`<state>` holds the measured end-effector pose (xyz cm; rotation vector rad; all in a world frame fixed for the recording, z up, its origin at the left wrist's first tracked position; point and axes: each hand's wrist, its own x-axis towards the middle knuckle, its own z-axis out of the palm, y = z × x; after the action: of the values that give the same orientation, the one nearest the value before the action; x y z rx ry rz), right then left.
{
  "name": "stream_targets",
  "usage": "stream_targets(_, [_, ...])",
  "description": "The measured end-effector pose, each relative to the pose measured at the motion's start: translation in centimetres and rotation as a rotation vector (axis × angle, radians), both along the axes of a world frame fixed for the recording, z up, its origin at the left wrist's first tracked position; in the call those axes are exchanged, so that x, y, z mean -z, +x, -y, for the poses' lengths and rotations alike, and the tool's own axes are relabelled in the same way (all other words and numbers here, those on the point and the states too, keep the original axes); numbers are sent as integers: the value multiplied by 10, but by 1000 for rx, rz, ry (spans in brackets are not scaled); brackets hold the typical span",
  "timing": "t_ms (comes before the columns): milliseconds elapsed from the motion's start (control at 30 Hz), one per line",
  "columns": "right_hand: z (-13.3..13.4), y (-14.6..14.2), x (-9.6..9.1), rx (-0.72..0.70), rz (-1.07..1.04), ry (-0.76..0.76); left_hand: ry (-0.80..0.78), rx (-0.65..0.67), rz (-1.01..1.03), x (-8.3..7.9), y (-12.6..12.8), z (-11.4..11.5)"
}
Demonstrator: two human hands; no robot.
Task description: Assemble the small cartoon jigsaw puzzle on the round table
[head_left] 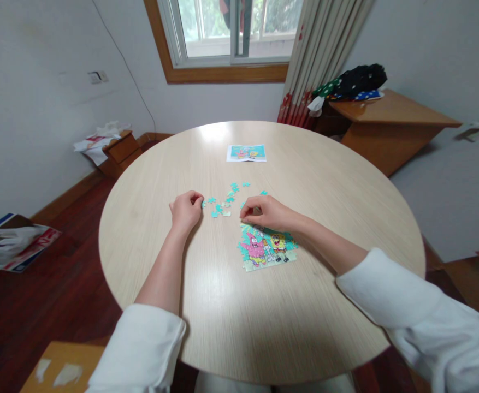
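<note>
A partly joined jigsaw puzzle (267, 246) with a pink starfish and a yellow sponge character lies on the round table. My right hand (266, 212) is closed in a pinch over its upper left edge; whatever sits between those fingertips is hidden. To the left, my left hand (187, 210) is closed, its thumb and finger pinching a small teal puzzle piece (203, 204). Several loose puzzle pieces (218, 208), mostly teal and some pale, are scattered between the two hands and farther back. One more teal piece (264, 192) lies just beyond my right hand.
On the far side of the wooden table (149, 218) lies a printed picture sheet (246, 153) matching the puzzle. A wooden desk (403, 114) with dark cloth stands at the back right. Plastic bags (10, 243) rest on the floor at left, and a cardboard box (63, 368) sits near-left.
</note>
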<state>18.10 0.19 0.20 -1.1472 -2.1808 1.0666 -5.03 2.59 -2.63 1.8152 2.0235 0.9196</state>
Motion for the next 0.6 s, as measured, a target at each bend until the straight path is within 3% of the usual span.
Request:
stream_targets(133, [-2,2,-1,45,13,108,0,6,5,0,0,0])
stream_targets(600, [-1,2,-3,59,35,145,4,3,4,1,-1,0])
